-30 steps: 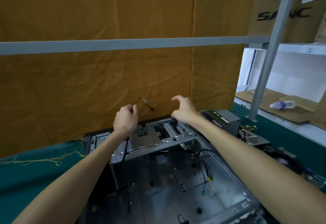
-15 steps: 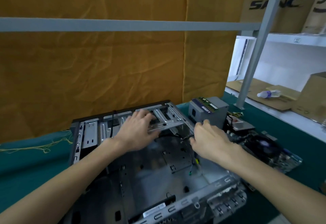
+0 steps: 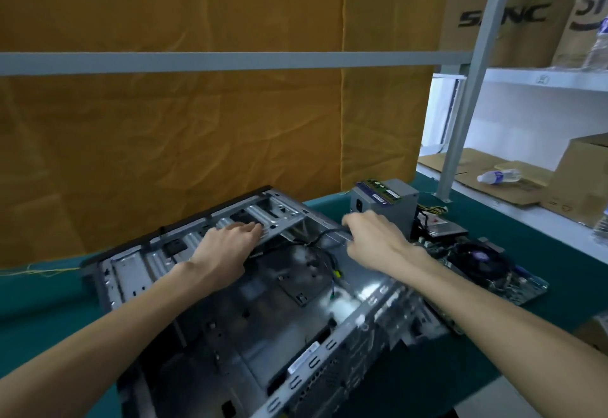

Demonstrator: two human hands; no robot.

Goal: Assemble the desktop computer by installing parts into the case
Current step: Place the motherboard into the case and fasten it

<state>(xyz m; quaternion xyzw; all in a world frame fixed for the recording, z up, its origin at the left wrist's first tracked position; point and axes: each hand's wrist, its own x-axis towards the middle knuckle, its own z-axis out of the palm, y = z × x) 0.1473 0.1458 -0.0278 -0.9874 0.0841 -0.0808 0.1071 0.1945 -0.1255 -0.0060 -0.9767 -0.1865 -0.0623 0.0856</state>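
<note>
An open grey metal computer case (image 3: pixel 131 273) lies on its side on the green table, its inside bare except for loose black cables (image 3: pixel 324 253). My left hand (image 3: pixel 223 246) rests on the drive cage at the case's far end, fingers stretched forward over the metal. My right hand (image 3: pixel 371 240) is at the case's right wall, fingers curled down around the black cable there. A grey power supply (image 3: pixel 398 204) with a memory stick on top stands just behind my right hand. A motherboard (image 3: pixel 487 269) with a fan lies to the right of the case.
An orange cloth wall (image 3: pixel 197 138) hangs behind the table with a grey bar across it. A grey upright post (image 3: pixel 460 141) stands at the right. Shelves beyond hold cardboard boxes (image 3: pixel 503 13) and a plastic bottle (image 3: pixel 500 176). The green table (image 3: pixel 39 302) shows left of the case.
Both hands came down from above the case. The left let go of a small wire and settled on the drive cage; the right moved to the case's right wall and the cable.
</note>
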